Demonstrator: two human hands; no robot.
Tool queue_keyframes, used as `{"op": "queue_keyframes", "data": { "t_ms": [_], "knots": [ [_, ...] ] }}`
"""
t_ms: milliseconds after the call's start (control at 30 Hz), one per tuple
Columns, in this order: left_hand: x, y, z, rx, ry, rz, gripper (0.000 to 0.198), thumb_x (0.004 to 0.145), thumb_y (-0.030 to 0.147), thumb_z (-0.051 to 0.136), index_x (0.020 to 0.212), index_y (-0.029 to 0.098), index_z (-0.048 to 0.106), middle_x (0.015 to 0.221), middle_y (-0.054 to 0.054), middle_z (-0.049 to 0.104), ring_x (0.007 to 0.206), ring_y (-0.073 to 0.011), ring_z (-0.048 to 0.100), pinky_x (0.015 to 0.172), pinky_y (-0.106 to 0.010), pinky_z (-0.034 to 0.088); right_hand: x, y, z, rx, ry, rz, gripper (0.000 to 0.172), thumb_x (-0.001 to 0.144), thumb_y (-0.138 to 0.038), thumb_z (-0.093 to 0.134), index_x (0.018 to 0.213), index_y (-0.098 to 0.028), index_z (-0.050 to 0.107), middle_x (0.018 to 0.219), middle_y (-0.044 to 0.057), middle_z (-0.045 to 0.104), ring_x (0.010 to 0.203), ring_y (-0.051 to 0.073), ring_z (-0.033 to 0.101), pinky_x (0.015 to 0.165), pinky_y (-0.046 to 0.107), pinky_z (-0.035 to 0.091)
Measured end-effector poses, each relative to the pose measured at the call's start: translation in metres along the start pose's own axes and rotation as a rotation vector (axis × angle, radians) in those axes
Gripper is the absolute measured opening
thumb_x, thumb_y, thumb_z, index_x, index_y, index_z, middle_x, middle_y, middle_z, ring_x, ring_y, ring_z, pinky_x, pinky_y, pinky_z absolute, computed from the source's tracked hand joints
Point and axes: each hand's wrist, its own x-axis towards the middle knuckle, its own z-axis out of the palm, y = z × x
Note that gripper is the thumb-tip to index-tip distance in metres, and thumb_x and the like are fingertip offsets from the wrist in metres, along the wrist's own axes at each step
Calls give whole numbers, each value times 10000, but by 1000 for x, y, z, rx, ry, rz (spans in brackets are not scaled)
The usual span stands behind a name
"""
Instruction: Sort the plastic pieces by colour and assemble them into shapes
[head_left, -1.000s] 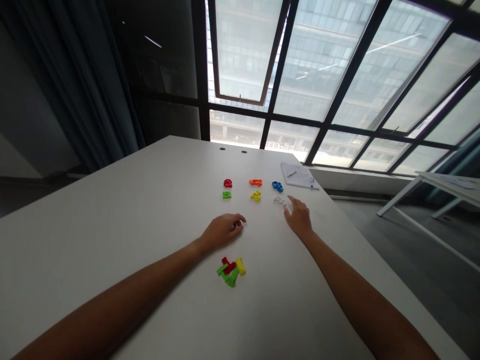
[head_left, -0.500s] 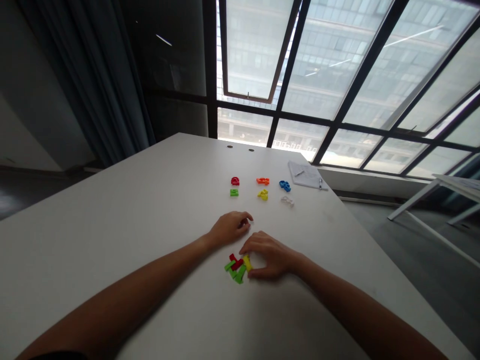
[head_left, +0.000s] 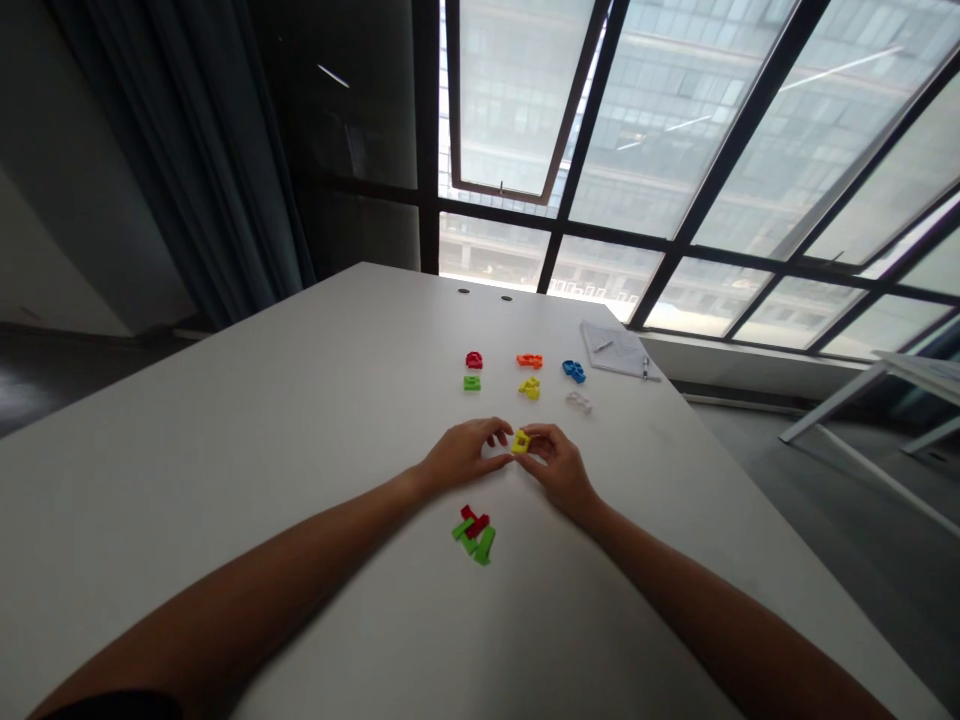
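A small yellow plastic piece [head_left: 520, 442] with an opening in its middle is pinched between the thumb and fingers of my right hand [head_left: 561, 470]. Facing it from the left is my left hand [head_left: 461, 455], thumb and fingers apart, the tips close to the piece; whether they touch it I cannot tell. Nearer to me, below both hands, lies a loose heap of a red piece [head_left: 477, 524] and green pieces [head_left: 485, 546] on the white table [head_left: 315, 420].
Beyond my hands, two rows of plastic pieces stand on the table: red [head_left: 474, 360], orange [head_left: 529, 361], blue [head_left: 574, 371], green [head_left: 472, 383], yellow [head_left: 529, 388] and white [head_left: 579, 402]. Papers [head_left: 619, 350] with pens lie by the right edge.
My right hand has lifted the yellow piece from the heap and carried it forward beside my left hand. The left hand's thumb and fingers have spread towards it.
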Motion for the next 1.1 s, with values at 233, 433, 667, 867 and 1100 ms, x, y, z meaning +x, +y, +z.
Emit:
{"op": "queue_keyframes", "data": {
  "t_ms": [233, 433, 667, 867, 1100],
  "knots": [
    [0, -4, 0, -38, -4, 10, 369, 919, 540, 665, 1140, 245, 669, 1029, -12, 722, 862, -162, 662, 753, -269, 518, -2, -5, 2, -60, -21, -91, 379, 849, -424, 817, 1092, -225, 606, 1195, 87, 638, 1033, 227, 679, 934, 394, 607],
    [0, -8, 1, -26, -7, -23, 334, 934, 492, 654, 1149, 236, 676, 1045, -24, 727, 878, -170, 672, 787, -281, 525, 1, -12, -1, -225, -32, -152, 307, 883, -383, 752, 1100, -209, 622, 1162, 94, 663, 1008, 228, 667, 868, 389, 596],
    [2, -7, 2, 106, -5, -46, 205, 977, 342, 558, 1068, 244, 713, 987, -23, 729, 865, -175, 658, 782, -283, 498, 10, 3, -20, -623, -55, -207, 168, 863, -232, 684, 1021, -193, 643, 1062, 90, 708, 1013, 264, 641, 930, 447, 514],
    [3, -5, 2, 144, -24, -62, 203, 953, 303, 544, 1030, 240, 720, 945, -24, 733, 851, -183, 649, 777, -290, 482, 14, 9, -26, -757, 43, -223, 225, 851, -230, 667, 1066, -173, 633, 1076, 116, 688, 1003, 276, 629, 920, 426, 501],
    [3, -4, 2, 143, -8, -79, 196, 935, 284, 556, 1025, 247, 726, 931, -19, 727, 856, -184, 649, 788, -290, 483, 4, 0, -21, -858, -100, -192, 182, 932, -252, 622, 1091, -187, 681, 935, 70, 720, 741, 203, 629, 788, 333, 519]
  ]
}}
